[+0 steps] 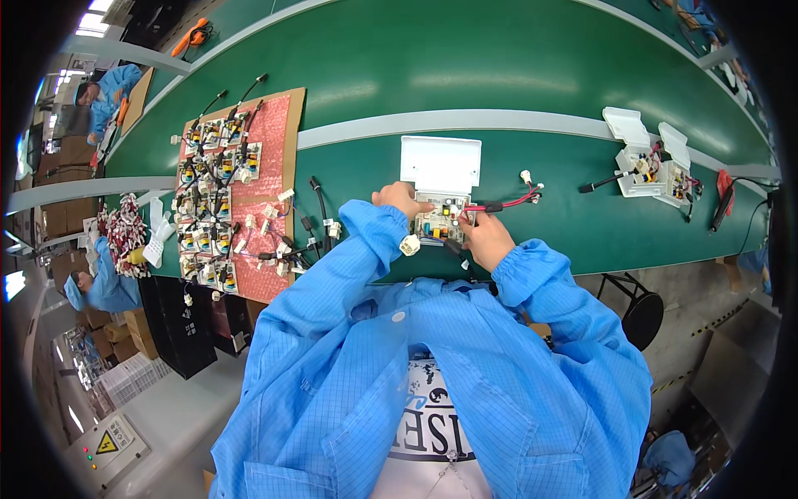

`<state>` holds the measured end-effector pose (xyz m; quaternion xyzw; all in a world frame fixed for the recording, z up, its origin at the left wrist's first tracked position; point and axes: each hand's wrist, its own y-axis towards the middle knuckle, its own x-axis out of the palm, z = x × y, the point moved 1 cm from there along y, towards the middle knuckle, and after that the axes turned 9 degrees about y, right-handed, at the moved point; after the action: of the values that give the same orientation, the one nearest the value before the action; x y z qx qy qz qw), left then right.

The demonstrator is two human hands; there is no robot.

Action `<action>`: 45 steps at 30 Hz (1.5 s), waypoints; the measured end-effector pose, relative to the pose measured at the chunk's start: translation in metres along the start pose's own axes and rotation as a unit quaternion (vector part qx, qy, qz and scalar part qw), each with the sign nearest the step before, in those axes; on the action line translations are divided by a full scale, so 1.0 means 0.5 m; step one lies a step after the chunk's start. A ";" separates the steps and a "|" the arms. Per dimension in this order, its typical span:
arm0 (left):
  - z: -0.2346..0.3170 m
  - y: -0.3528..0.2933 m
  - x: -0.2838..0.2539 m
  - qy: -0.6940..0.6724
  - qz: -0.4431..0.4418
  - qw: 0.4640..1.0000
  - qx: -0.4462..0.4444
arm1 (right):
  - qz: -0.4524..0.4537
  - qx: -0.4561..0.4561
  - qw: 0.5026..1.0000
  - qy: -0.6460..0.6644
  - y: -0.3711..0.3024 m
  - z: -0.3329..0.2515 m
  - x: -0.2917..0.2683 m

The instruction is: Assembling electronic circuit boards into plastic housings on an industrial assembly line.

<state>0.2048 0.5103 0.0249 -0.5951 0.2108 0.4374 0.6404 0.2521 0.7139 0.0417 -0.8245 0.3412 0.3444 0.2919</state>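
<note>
In front of me on the green bench lies a circuit board (440, 218) in a small white plastic case, its lid (440, 162) folded open away from me. My left hand (399, 200) is closed at the board's left edge, thumb laid over it. At the right edge my right hand (489, 239) is closed on the board, fingertips beside its components. Red and black wires (517, 200) run off to the right, ending in a white connector (526, 176). Another white connector (410, 244) hangs at the near left corner. The undersides of both hands are hidden.
To the left, a pink bubble-wrap sheet (270, 166) on cardboard holds several wired circuit boards (208, 204). Loose black cables (321, 208) lie beside it. Two open white cases (638, 162) with boards stand at the right. A grey rail (366, 129) crosses the bench.
</note>
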 end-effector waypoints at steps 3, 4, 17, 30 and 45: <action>-0.003 -0.002 -0.002 0.018 0.007 1.000 -0.004 | 0.063 -0.045 0.997 0.006 -0.010 -0.005 0.001; -0.006 -0.001 -0.002 0.005 -0.008 1.000 -0.008 | 0.061 -0.036 0.997 0.022 -0.012 -0.008 -0.002; -0.012 -0.023 0.006 -0.064 0.051 0.994 0.078 | 0.155 -0.151 0.976 0.011 0.005 -0.087 -0.050; -0.078 0.002 0.038 -0.139 0.062 0.968 0.201 | 0.077 -0.142 0.970 -0.183 0.050 -0.086 0.016; -0.062 -0.019 0.056 -0.141 0.102 0.974 0.142 | 0.117 -0.145 0.982 -0.014 0.002 -0.089 0.000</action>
<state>0.2352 0.4905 0.0022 -0.4056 0.2379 0.5456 0.6937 0.2675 0.6815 0.0677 -0.8076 0.3772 0.4337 0.1318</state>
